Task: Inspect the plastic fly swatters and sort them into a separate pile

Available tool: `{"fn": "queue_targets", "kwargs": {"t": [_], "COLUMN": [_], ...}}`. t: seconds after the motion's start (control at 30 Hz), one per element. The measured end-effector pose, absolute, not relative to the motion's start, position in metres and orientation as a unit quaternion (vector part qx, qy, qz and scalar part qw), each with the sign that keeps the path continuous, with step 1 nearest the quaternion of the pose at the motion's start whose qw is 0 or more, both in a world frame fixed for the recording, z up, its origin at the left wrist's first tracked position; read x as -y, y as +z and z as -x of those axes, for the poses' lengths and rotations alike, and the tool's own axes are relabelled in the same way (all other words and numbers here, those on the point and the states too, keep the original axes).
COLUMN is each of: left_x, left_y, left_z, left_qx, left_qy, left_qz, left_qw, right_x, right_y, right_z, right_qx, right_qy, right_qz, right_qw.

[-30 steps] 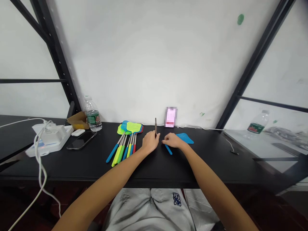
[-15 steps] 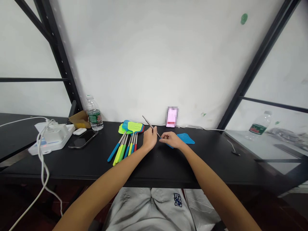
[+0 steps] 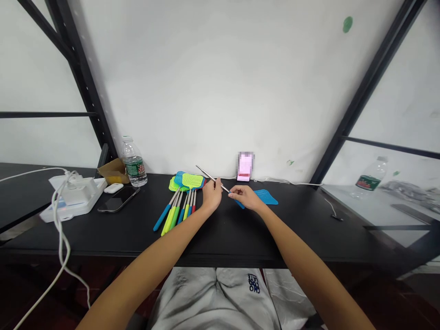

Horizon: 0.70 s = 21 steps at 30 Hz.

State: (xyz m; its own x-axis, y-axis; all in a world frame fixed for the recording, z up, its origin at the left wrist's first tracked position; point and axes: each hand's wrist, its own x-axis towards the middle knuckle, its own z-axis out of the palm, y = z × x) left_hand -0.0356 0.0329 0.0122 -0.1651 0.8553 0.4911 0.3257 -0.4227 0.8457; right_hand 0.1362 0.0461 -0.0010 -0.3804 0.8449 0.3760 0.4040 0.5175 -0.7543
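My left hand [image 3: 212, 195] is closed around a thin metal rod [image 3: 204, 173] that slants up and to the left. My right hand [image 3: 245, 198] pinches a blue handle [image 3: 240, 204], its end meeting the rod's lower tip between the two hands. A loose blue swatter head [image 3: 266, 196] lies on the black table [image 3: 113, 233] just right of my right hand. A bundle of assembled fly swatters [image 3: 181, 199] with blue, green, yellow and red handles lies just left of my left hand.
At the back left stand a water bottle [image 3: 133, 161], a cardboard box [image 3: 112, 171], a white earbud case [image 3: 113, 187], a dark phone [image 3: 118, 199] and a white charger with cables [image 3: 74, 194]. A pink object [image 3: 244, 166] leans on the wall. Another bottle [image 3: 369, 178] stands on the right shelf.
The rod has tipped from upright to slanting left. My right hand lifted the blue handle off the table and brought it to the rod's lower end.
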Motion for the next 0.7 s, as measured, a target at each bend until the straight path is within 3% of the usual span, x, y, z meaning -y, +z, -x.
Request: {"fn": "queue_targets", "kwargs": {"t": [0.47,0.7], "left_x": [-0.029,-0.021], "left_y": [0.008,0.012], "left_z": [0.032,0.032], "left_qx": [-0.464,-0.452], "left_qy": [0.502,0.484], "left_qz": [-0.697,-0.738], "left_qw": [0.217,0.131], "right_x": [-0.036,-0.032], "right_y": [0.006,0.009], "right_z": [-0.127,-0.125], "right_qx": [0.771,0.735], "right_qy": [0.280,0.364], "right_qz": [0.407,0.366], "right_qw": [0.402,0.440]}}
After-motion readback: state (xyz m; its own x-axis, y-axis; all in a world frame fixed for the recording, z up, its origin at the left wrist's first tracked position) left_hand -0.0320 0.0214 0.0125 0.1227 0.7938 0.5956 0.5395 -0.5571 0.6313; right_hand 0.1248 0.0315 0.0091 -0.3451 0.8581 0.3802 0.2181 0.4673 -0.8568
